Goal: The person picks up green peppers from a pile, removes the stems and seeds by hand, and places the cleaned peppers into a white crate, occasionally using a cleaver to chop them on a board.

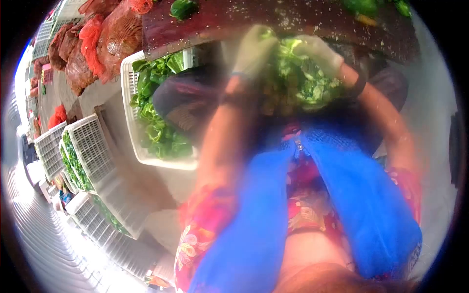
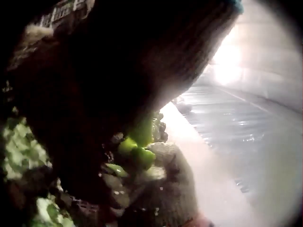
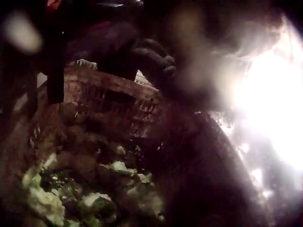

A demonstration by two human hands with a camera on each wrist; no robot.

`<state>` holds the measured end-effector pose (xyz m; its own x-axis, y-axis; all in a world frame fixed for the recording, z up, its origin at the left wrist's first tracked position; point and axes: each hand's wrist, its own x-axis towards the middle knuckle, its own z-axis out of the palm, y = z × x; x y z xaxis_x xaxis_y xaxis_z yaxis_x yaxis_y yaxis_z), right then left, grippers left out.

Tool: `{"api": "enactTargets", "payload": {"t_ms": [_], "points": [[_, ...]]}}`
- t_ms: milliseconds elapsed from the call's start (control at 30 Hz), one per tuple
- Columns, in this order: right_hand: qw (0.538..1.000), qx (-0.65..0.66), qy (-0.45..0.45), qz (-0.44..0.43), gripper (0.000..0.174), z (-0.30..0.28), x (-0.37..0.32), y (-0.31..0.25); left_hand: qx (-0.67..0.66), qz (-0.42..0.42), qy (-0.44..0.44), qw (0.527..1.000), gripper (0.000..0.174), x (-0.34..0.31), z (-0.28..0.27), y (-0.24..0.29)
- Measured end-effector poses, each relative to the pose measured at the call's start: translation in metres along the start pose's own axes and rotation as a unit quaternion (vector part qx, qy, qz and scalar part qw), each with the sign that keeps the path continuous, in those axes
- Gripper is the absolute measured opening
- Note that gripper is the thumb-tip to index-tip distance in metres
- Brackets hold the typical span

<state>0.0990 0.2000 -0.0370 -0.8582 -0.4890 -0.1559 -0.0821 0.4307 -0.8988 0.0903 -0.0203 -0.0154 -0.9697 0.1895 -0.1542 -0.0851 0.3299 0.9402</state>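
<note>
Both hands wear pale knit gloves and work close together at the dark table edge, blurred in the head view. My left hand [image 1: 255,52] curls round a green pepper [image 1: 266,34], only part of which shows past the fingers. In the left wrist view the green pepper [image 2: 141,147] sits between the shadowed left hand and the curled fingers of my right hand [image 2: 168,182]. My right hand [image 1: 317,54] is right beside the left in the head view. Below them a heap of pale green pepper scraps [image 1: 315,90] fills a crate [image 3: 113,94], seen dimly in the right wrist view.
A white crate [image 1: 129,112] of green peppers stands by the left knee. A dark red table [image 1: 293,22], strewn with seeds, carries a green pepper [image 1: 183,9]. Red mesh sacks [image 1: 117,41] lie at the far left, with stacked white crates [image 1: 90,146] nearer.
</note>
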Motion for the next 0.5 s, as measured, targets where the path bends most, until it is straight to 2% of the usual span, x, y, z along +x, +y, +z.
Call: {"api": "enactTargets", "payload": {"t_ms": [33,67,100,133,167,200,267,300,333,400,433,467,500], "points": [[0.993,0.110,0.029,0.040,0.022,0.002,-0.007,-0.014,-0.103,-0.088,-0.027,0.990,0.043,0.001,0.004,-0.006],[0.970,0.221,0.061,0.080,0.021,0.004,-0.016,-0.031,-0.103,-0.086,-0.027,0.991,0.043,0.002,0.007,-0.011],[0.970,0.220,0.064,0.077,0.021,0.001,-0.022,-0.043,-0.016,-0.026,0.003,1.000,0.042,0.004,0.010,-0.014],[0.933,0.343,0.078,0.079,0.022,-0.002,-0.029,-0.052,0.069,0.029,0.034,0.997,0.042,0.004,0.013,-0.018],[0.880,0.460,0.089,0.082,0.024,-0.004,-0.034,-0.056,0.106,-0.051,0.020,0.993,0.039,0.004,0.014,-0.020],[0.881,0.459,0.088,0.079,0.024,-0.008,-0.033,-0.050,0.107,-0.049,0.022,0.993,0.039,0.006,0.014,-0.019],[0.951,0.263,0.163,0.013,0.030,-0.011,-0.034,-0.021,0.085,-0.054,-0.026,0.995,0.035,0.002,0.015,-0.015],[0.967,0.215,0.138,0.003,0.045,-0.014,-0.032,-0.008,0.043,-0.074,-0.047,0.995,0.032,-0.003,0.015,0.000],[0.967,0.215,0.140,0.003,0.045,-0.017,-0.038,0.002,0.044,-0.073,-0.048,0.995,0.032,-0.007,0.014,0.013],[0.977,0.183,0.094,0.052,0.071,-0.021,-0.048,-0.038,-0.109,-0.075,-0.118,0.984,0.035,-0.015,0.010,0.028],[0.977,0.186,0.090,0.052,0.071,-0.022,-0.050,-0.045,-0.129,0.039,-0.156,0.978,0.036,-0.010,0.010,0.010],[0.993,0.073,0.086,0.039,0.073,-0.023,-0.051,-0.050,-0.127,0.034,-0.153,0.979,0.036,-0.015,0.009,0.020],[0.995,-0.042,0.084,0.022,0.075,-0.023,-0.051,-0.052,-0.161,-0.016,-0.184,0.970,0.038,-0.018,0.009,0.042]]}}
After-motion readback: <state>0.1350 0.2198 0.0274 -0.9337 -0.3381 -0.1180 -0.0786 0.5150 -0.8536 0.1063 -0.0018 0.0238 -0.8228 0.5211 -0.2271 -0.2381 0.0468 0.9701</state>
